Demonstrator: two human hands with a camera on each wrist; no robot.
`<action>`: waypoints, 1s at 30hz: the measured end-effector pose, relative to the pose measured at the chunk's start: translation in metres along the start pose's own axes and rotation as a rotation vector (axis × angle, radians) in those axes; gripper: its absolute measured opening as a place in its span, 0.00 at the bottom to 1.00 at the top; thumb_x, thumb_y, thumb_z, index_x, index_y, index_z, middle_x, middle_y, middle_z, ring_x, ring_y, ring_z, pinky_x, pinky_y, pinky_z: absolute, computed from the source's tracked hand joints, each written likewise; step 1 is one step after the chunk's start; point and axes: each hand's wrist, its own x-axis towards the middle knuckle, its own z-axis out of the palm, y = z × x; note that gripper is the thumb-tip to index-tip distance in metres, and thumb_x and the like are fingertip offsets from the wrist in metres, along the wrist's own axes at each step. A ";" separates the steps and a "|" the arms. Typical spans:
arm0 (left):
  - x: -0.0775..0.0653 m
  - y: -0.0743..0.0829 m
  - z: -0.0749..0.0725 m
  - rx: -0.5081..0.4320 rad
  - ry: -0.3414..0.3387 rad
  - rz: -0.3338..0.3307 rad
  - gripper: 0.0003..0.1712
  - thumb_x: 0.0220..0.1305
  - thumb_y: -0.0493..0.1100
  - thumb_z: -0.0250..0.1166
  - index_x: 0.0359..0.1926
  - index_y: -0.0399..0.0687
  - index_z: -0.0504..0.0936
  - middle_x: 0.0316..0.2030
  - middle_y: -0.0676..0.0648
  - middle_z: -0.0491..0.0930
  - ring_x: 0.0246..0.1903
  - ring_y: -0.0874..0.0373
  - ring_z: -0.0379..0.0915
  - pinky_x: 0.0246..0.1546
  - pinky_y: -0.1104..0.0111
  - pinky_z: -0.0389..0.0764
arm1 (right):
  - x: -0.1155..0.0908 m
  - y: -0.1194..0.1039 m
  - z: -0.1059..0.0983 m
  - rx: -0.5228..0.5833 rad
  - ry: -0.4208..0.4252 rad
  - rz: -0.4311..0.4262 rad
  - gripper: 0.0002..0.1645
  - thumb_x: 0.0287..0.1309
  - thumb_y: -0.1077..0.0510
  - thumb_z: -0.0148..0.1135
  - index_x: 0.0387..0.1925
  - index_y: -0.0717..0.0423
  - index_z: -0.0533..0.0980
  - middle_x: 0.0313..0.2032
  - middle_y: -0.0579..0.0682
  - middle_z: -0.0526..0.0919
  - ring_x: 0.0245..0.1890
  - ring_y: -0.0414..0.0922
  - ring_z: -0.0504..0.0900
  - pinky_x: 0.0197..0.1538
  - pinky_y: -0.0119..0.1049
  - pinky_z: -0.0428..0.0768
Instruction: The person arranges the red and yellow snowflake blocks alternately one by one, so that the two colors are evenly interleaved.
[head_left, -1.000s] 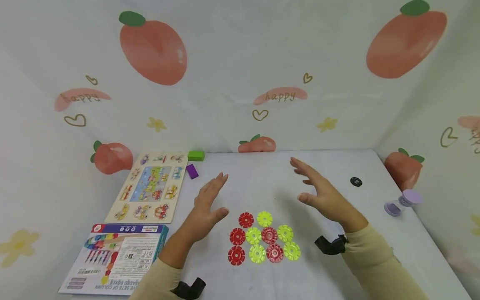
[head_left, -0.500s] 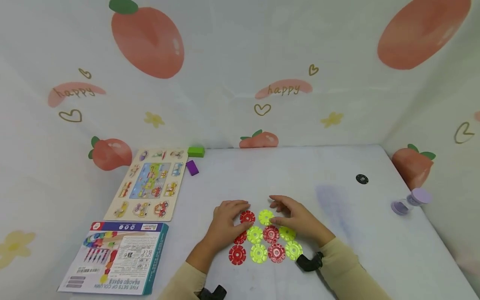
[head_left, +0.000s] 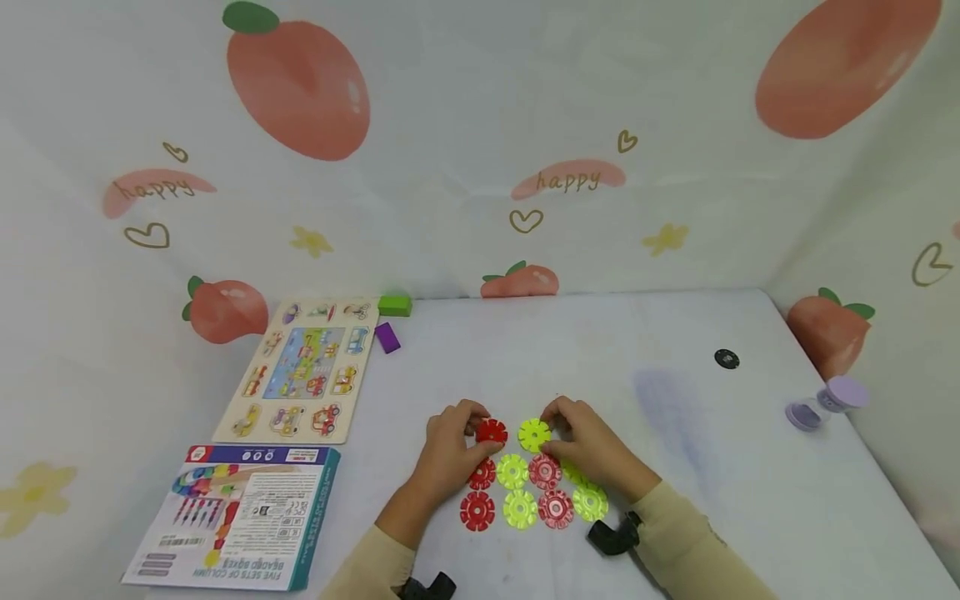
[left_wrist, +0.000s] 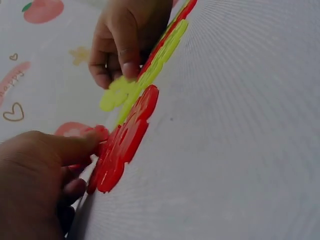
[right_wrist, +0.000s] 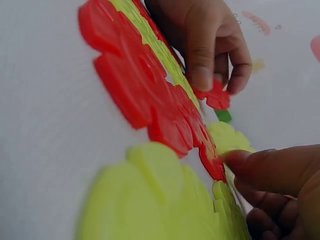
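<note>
At the far end of a group of flat notched plastic discs, my left hand pinches a red disc between thumb and fingers. Across from it, my right hand pinches a yellow-green disc by its right side. Both wrist views show these two discs, red and yellow-green, tilted up from the table. Nearer me, more red discs and yellow-green discs lie flat in two rows. The right hand partly covers one yellow-green disc; the left hand partly covers a red one.
On the left lie a wooden picture puzzle board and a printed box. A green block and a purple block sit beside the board. To the right are a black round chip and a lilac sand timer.
Both hands have come down and inward from above the table to the two far discs. Their fingers have closed on one red and one yellow-green disc.
</note>
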 end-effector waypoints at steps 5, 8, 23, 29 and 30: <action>0.007 0.001 -0.008 -0.215 0.139 -0.088 0.16 0.64 0.48 0.65 0.50 0.56 0.72 0.32 0.58 0.78 0.29 0.59 0.70 0.26 0.70 0.75 | -0.003 -0.001 -0.006 0.159 0.022 0.036 0.12 0.62 0.53 0.63 0.46 0.40 0.73 0.33 0.45 0.76 0.32 0.45 0.75 0.35 0.37 0.76; 0.016 0.002 -0.016 -0.260 0.256 -0.130 0.13 0.66 0.43 0.62 0.50 0.52 0.71 0.30 0.55 0.78 0.27 0.57 0.70 0.23 0.68 0.74 | -0.003 -0.005 -0.015 0.241 0.049 0.033 0.11 0.64 0.54 0.61 0.47 0.42 0.74 0.33 0.49 0.76 0.31 0.48 0.77 0.34 0.38 0.78; 0.052 -0.045 -0.042 0.282 0.171 -0.275 0.38 0.62 0.57 0.62 0.70 0.49 0.65 0.72 0.45 0.53 0.67 0.44 0.46 0.58 0.43 0.53 | 0.076 -0.044 -0.034 0.096 0.061 0.029 0.12 0.64 0.53 0.60 0.47 0.47 0.80 0.42 0.41 0.81 0.41 0.45 0.78 0.39 0.41 0.77; 0.043 -0.045 -0.034 0.434 0.091 -0.205 0.42 0.63 0.63 0.59 0.72 0.48 0.61 0.74 0.48 0.47 0.70 0.45 0.41 0.59 0.43 0.52 | 0.112 -0.039 -0.008 0.098 -0.079 0.123 0.20 0.61 0.47 0.62 0.52 0.49 0.79 0.45 0.42 0.79 0.45 0.43 0.75 0.44 0.40 0.76; 0.042 -0.044 -0.033 0.462 0.077 -0.190 0.43 0.63 0.64 0.57 0.72 0.48 0.60 0.74 0.49 0.48 0.70 0.45 0.41 0.59 0.43 0.52 | 0.116 -0.040 -0.005 0.071 -0.104 0.118 0.21 0.61 0.46 0.63 0.53 0.49 0.79 0.47 0.43 0.78 0.46 0.44 0.75 0.45 0.40 0.76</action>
